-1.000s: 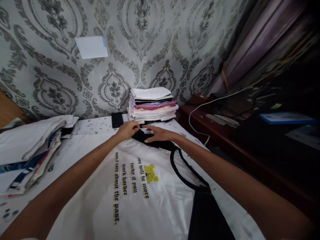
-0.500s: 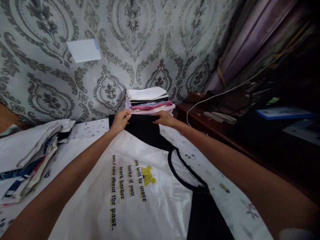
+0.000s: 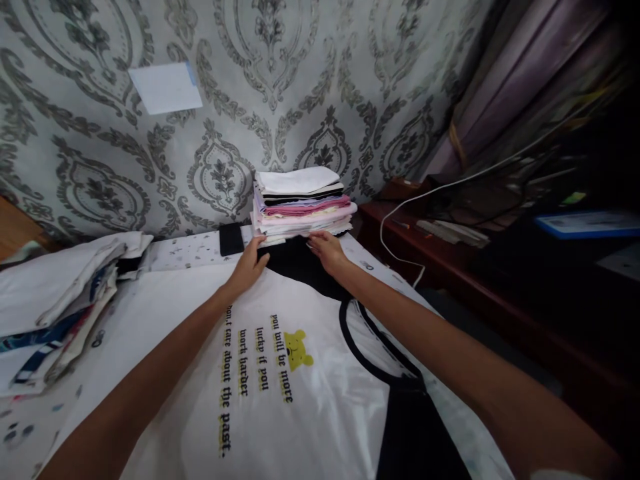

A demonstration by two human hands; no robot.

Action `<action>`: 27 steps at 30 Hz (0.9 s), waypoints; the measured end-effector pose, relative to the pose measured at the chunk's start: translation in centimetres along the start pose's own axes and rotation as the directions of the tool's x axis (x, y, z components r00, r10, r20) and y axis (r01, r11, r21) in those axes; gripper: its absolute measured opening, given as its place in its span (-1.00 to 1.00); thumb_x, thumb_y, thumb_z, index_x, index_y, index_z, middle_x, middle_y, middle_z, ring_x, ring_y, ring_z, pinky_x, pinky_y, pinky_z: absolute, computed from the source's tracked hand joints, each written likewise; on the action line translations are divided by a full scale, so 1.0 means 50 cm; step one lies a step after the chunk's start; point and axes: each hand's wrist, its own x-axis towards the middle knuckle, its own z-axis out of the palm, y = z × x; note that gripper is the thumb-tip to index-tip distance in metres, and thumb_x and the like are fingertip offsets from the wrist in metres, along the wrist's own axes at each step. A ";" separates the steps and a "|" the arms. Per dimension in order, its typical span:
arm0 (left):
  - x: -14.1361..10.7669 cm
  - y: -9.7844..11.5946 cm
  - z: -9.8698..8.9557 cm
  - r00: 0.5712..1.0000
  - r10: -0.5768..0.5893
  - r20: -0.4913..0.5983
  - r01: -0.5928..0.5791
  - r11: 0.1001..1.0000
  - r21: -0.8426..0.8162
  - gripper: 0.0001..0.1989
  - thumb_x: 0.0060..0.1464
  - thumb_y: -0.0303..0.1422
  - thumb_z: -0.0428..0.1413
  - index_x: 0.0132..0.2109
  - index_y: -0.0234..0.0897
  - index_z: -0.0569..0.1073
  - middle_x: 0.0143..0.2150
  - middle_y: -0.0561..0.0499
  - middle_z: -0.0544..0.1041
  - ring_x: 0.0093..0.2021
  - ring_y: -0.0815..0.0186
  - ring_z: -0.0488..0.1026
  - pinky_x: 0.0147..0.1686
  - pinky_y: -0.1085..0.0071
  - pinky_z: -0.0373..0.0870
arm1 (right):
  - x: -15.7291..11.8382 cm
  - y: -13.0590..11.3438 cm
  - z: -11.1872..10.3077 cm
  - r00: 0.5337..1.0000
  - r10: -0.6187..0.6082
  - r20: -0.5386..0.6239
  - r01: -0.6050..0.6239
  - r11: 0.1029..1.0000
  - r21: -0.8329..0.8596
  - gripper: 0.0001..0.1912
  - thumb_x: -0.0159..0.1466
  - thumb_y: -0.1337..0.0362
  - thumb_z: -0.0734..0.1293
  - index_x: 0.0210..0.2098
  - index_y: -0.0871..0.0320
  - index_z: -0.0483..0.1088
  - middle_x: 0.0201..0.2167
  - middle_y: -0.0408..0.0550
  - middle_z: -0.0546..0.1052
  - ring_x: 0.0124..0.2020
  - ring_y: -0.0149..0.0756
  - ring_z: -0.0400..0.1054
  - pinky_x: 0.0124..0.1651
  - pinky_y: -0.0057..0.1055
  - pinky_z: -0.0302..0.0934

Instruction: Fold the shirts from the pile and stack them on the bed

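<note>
A white T-shirt (image 3: 320, 407) with black sleeves, a black collar and a yellow bear print lies spread sideways on the bed. At its far black sleeve, my left hand (image 3: 247, 265) rests with the thumb apart from the fingers, touching the sleeve's left edge. My right hand (image 3: 329, 252) has its bent fingers on the right side of that same sleeve, close to the collar. Directly beyond both hands stands a stack of folded clothes (image 3: 303, 203) in white, pink, purple and black. A flat black rectangle (image 3: 231, 239) lies left of the stack; its kind is unclear.
Another pile of folded clothes (image 3: 65, 287) sits on the left of the patterned bedsheet (image 3: 185, 252). Behind is a patterned wall (image 3: 280, 87) with a white paper (image 3: 167, 87) on it. A white cable (image 3: 450, 187) runs over the dark red furniture (image 3: 450, 260) at right.
My hands have drawn closer together at the far sleeve, and my left thumb has parted from the fingers. The black rectangle now shows separately, left of the stack. The view has shifted slightly.
</note>
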 end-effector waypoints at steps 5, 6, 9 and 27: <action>-0.130 0.076 -0.048 0.980 0.004 0.201 -0.053 0.970 0.238 -0.56 0.34 -0.21 -0.10 0.29 -0.23 0.20 0.33 -0.23 0.28 0.35 0.12 0.20 0.33 0.08 0.17 | -0.057 0.001 -0.009 0.977 -0.214 -0.020 0.213 0.976 -0.035 -0.87 0.12 0.27 0.30 -0.29 0.08 0.36 -0.25 -0.08 0.51 -0.14 -0.21 0.42 0.01 -0.21 0.31; -0.155 0.087 -0.058 0.964 -0.010 0.267 -0.063 0.962 0.264 -0.57 0.35 -0.19 -0.11 0.27 -0.22 0.22 0.32 -0.21 0.30 0.34 0.12 0.21 0.32 0.08 0.18 | -0.077 0.000 -0.003 0.949 -0.311 0.059 0.315 0.945 -0.091 -0.87 0.16 0.27 0.28 -0.28 0.09 0.39 -0.25 -0.07 0.52 -0.15 -0.20 0.42 0.01 -0.20 0.30; -0.198 0.093 -0.081 0.918 -0.075 0.390 -0.068 0.938 0.339 -0.54 0.36 -0.11 -0.12 0.27 -0.22 0.26 0.35 -0.20 0.30 0.36 0.12 0.19 0.35 0.02 0.10 | -0.139 0.003 0.036 0.722 -0.474 0.504 0.632 0.749 -0.201 -0.77 0.29 0.25 0.21 -0.15 0.11 0.47 -0.15 0.01 0.56 -0.09 -0.16 0.43 0.05 -0.16 0.30; -0.168 -0.176 -0.405 0.883 -0.458 0.101 0.247 0.638 0.729 -0.71 0.16 -0.34 0.01 -0.02 -0.30 0.49 -0.04 -0.20 0.54 0.01 0.05 0.46 0.03 0.13 0.37 | -0.116 0.032 0.119 0.655 -0.205 0.727 0.755 0.232 -0.614 -0.46 0.45 0.12 0.00 0.33 0.10 0.24 0.23 0.14 0.39 0.27 -0.09 0.22 0.31 0.00 0.02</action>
